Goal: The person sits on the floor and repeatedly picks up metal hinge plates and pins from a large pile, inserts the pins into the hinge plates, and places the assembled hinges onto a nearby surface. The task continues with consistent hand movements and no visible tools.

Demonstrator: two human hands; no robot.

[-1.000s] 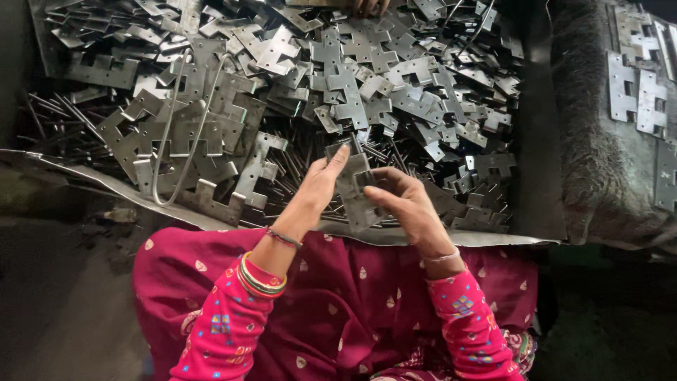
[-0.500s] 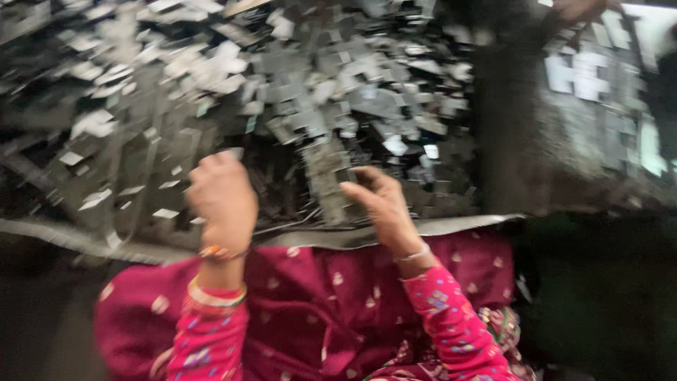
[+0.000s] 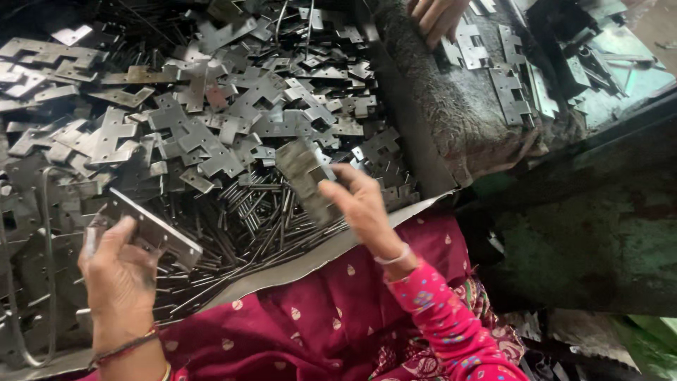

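Left hand [image 3: 120,271] grips a folded hinge [image 3: 151,229]; right hand [image 3: 363,204] pinches a hinge leaf [image 3: 305,180] above the pin rods [image 3: 261,219]. Sorting appears underway; next, align leaf knuckles precisely.

A single head-worn camera looks steeply down from close above the lap, facing toward twelve o'clock across the heap of metal plates [image 3: 211,134].

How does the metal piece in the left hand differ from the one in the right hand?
The left hand grips a long hinge lying nearly flat over the thin rods. The right hand holds a shorter, blurred plate, raised and tilted on edge. The hinge looks brighter; the plate looks darker. Both are grey metal like the pile of stamped pieces.
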